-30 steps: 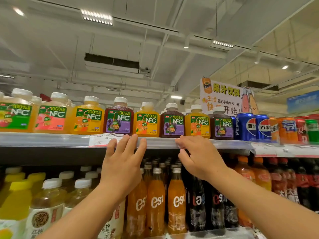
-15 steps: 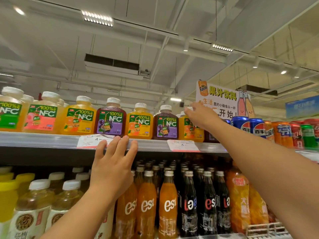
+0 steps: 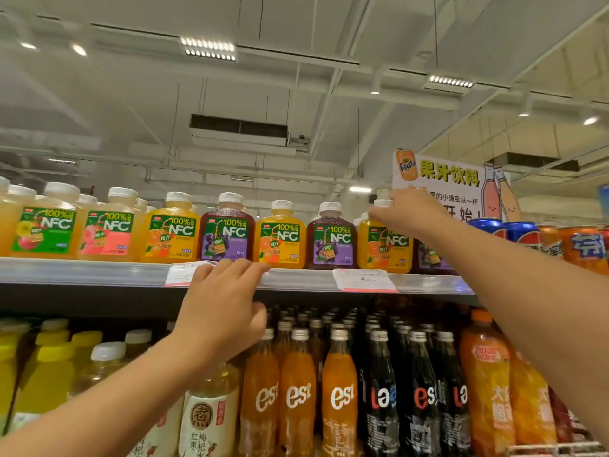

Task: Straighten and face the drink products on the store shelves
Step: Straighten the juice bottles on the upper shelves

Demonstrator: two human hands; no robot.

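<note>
Item: orange NFC juice bottle [image 3: 384, 244], top shelf, seventh in the front row of NFC bottles, between a purple grape NFC bottle [image 3: 331, 240] on its left and a second purple grape bottle [image 3: 431, 255] half hidden behind our right arm.

Handling: our right hand [image 3: 408, 214] reaches over its white cap [image 3: 383, 203]. Fingers are at the cap and shoulder, but we cannot tell whether they grasp the bottle or only touch it. Our left hand [image 3: 224, 305] grips the top shelf edge [image 3: 99, 273], fingers hooked over the rail just beside a price tag [image 3: 181, 275], thumb below.

Progress, as we judge it: the NFC front row to the left already shows its labels forward and stands fairly even at the shelf lip. The bottle in hand looks like the one now being set right. Left to do: the hidden grape bottle, the Pepsi cans [image 3: 504, 229] and further cans to the right. On the lower shelf the orange est bottles [image 3: 298, 390] face forward, while two of the dark est bottles [image 3: 384, 400] are turned off-front and still need facing.

Change from half a second ago: our right hand was already at this bottle and remains there. Our left hand's fingers were stretched flat against the rail and have since curled over it. The view has shifted slightly rightward.
</note>
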